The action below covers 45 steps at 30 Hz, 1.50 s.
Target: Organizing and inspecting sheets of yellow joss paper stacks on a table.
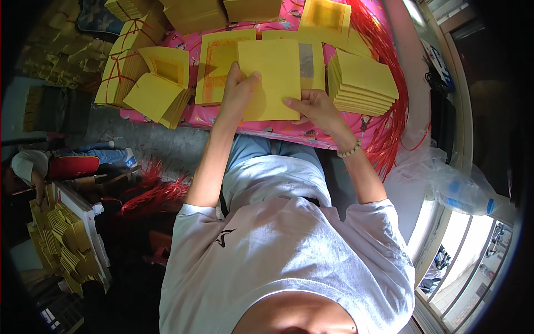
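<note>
Both my hands hold a plain yellow paper sheet or thin stack [272, 72] above the near side of the table. My left hand [238, 92] is closed on its left edge, thumb on top. My right hand [321, 109] pinches its lower right edge, thumb on top and fingers partly underneath. Behind it lie a yellow sheet with an orange printed frame [208, 89] and yellow paper with a silver patch [306, 60], both partly covered. To the right of my hands sits a yellow paper stack [361, 78]; to the left rests a folded yellow paper stack [153, 94].
A pink patterned cover [200, 116] lies over the table. Yellow bundles tied with red ribbon [119, 72] stand at the left, and red strands [397, 117] hang down the right side. Another person [33, 164] is at the far left, near yellow bundles [64, 239]. A plastic bottle [464, 195] is at the right.
</note>
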{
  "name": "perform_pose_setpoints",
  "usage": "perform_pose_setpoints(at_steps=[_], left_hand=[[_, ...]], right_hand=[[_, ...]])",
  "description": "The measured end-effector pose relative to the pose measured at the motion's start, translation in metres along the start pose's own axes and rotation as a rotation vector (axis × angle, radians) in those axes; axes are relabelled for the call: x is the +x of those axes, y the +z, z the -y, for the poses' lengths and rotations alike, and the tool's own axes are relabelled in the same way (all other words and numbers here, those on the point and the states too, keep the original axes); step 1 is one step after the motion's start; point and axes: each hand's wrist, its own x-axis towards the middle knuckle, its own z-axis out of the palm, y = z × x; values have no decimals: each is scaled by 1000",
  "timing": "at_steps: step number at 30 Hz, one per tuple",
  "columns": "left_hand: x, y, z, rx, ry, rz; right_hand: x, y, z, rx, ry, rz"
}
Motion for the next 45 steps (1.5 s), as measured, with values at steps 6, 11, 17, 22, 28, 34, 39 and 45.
perform_pose_setpoints(at_steps=[6, 11, 17, 22, 28, 34, 39, 45], left_hand=[[-3, 1, -1, -20, 91, -31], [-3, 2, 0, 17, 149, -85], [-8, 1, 3, 7, 94, -18], [-14, 2, 8, -26, 87, -34], [-25, -1, 6, -28, 90, 75], [-33, -4, 7, -80, 51, 98], [-36, -9, 8, -83, 39, 127], [-42, -12, 16, 20, 51, 136]], right_hand=[[-8, 6, 0, 43, 3, -32], [-13, 3, -2, 39, 36, -22], [-2, -3, -7, 97, -65, -113], [1, -5, -10, 140, -141, -90], [4, -5, 7, 223, -95, -134], [-1, 1, 25, 280, -82, -141], [1, -3, 28, 285, -92, -91], [11, -25, 22, 74, -143, -17]])
